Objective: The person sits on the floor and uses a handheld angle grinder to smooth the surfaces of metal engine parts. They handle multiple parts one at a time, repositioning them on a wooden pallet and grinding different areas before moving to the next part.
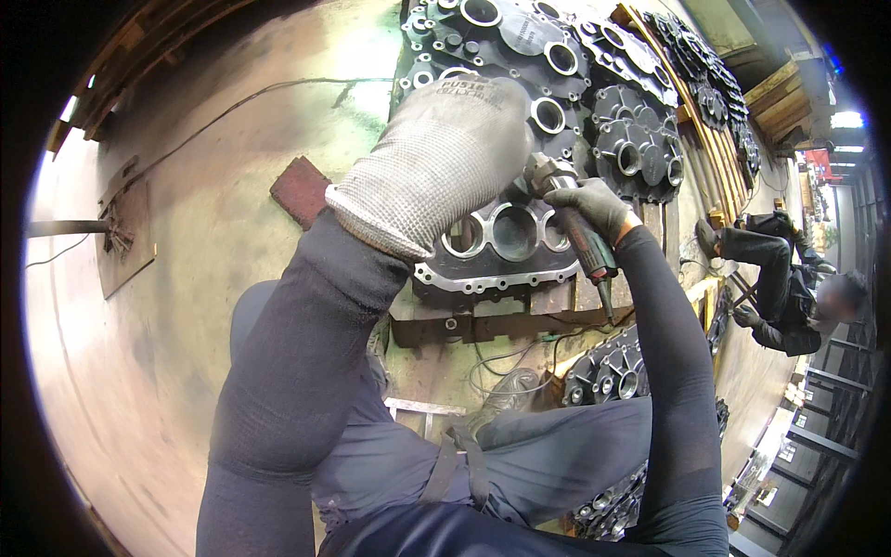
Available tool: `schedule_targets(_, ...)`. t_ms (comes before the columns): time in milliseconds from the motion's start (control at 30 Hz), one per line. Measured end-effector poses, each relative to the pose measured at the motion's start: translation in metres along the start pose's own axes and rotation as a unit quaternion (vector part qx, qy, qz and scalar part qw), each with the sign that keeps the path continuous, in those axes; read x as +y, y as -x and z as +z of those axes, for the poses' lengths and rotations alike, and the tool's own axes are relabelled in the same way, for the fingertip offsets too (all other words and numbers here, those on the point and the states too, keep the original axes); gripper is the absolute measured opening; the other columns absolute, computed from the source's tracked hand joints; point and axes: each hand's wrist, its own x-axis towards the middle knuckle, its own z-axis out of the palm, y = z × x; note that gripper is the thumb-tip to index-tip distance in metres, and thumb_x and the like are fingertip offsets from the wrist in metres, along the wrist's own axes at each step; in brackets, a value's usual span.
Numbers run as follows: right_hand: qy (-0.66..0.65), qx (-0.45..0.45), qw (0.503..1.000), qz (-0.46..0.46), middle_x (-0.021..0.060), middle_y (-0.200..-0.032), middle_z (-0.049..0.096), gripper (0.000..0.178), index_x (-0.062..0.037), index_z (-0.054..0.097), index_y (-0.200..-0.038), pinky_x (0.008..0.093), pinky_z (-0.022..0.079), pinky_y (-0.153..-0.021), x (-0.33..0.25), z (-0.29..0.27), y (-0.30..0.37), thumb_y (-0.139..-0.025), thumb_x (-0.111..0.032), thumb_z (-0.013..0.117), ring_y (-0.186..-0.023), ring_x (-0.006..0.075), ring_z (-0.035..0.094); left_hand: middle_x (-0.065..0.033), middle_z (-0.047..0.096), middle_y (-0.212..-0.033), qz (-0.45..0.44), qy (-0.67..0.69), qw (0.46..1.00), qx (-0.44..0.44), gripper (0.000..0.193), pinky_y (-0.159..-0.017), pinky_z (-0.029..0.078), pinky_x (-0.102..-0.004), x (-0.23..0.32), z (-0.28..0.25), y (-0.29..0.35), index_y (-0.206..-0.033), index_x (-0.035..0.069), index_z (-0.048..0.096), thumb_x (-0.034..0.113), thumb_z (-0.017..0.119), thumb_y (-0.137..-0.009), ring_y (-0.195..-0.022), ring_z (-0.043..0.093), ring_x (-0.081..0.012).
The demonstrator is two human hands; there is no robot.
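Observation:
My right hand [594, 208], in a grey glove, is wrapped around a dark, red-marked power grinder [587, 243] with a silver metal head and a cord at its back end. The grinder slants over a black casting [509, 265] with large round bores and a bright machined rim. Close to the camera, my left hand [464, 144] wears a light grey knitted glove and looks curled, right beside the grinder's head. Its fingers are turned away, so what they hold is hidden. The grinder's working tip is also hidden.
More black castings [639, 139] lie beyond and to the right, some along wooden beams [691, 93]. A dark red pad [299, 192] lies on the floor at left. Cables [506, 357] loop near my foot. Another person [775, 269] sits at the far right.

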Motion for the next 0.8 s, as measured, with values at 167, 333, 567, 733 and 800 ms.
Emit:
schedule_targets(167, 0.065, 0.007, 0.998, 0.005, 0.0135, -0.085, 0.073, 0.043, 0.0080, 0.070, -0.108, 0.0349, 0.059, -0.057, -0.021, 0.023, 0.004, -0.082, -0.023, 0.085, -0.064, 0.0216, 0.071, -0.0233, 0.073, -0.110, -0.029, 0.000, 0.999, -0.046, 0.038, -0.097, 0.054, -0.0498, -0.004, -0.021, 0.002, -0.121, 0.004, 0.067, 0.034, 0.053, -0.102, -0.106, 0.072, -0.0380)
schedule_targets(333, 0.079, 0.001, 0.997, -0.001, 0.0140, -0.087, 0.073, 0.047, 0.0102, 0.068, -0.110, 0.0352, 0.060, -0.058, -0.024, 0.029, -0.003, -0.083, -0.024, 0.085, -0.065, 0.0222, 0.071, -0.0213, 0.073, -0.113, -0.043, 0.024, 0.998, -0.048, 0.039, -0.098, 0.053, -0.0488, -0.009, -0.026, 0.006, -0.120, 0.005, 0.068, 0.035, 0.051, -0.103, -0.107, 0.072, -0.0369)
schedule_targets(567, 0.070, -0.006, 0.997, -0.039, 0.0130, -0.092, 0.073, 0.049, 0.0082, 0.068, -0.114, 0.0345, 0.060, -0.064, -0.028, 0.045, 0.005, -0.083, -0.026, 0.083, -0.071, 0.0210, 0.071, -0.0212, 0.073, -0.116, -0.012, 0.047, 0.999, 0.011, 0.041, -0.100, 0.053, -0.0476, -0.013, -0.019, 0.011, -0.121, 0.004, 0.069, 0.035, 0.050, -0.104, -0.111, 0.071, -0.0349)
schedule_targets(733, 0.046, -0.047, 0.997, -0.051, 0.0150, -0.085, 0.072, 0.048, 0.0094, 0.065, -0.110, 0.0375, 0.060, -0.055, -0.045, 0.073, -0.012, -0.080, -0.022, 0.086, -0.063, 0.0248, 0.071, -0.0205, 0.073, -0.116, -0.038, 0.030, 0.999, -0.025, 0.040, -0.101, 0.053, -0.0464, -0.021, -0.046, 0.021, -0.120, 0.002, 0.068, 0.035, 0.050, -0.104, -0.112, 0.070, -0.0339)
schedule_targets(800, 0.078, -0.037, 0.994, -0.065, 0.0161, -0.086, 0.072, 0.048, 0.0100, 0.066, -0.109, 0.0377, 0.061, -0.056, -0.045, 0.072, -0.016, -0.079, -0.022, 0.086, -0.064, 0.0251, 0.072, -0.0206, 0.073, -0.114, -0.036, 0.041, 0.998, -0.039, 0.039, -0.100, 0.053, -0.0461, -0.021, -0.047, 0.021, -0.118, 0.001, 0.068, 0.033, 0.051, -0.103, -0.111, 0.071, -0.0338)
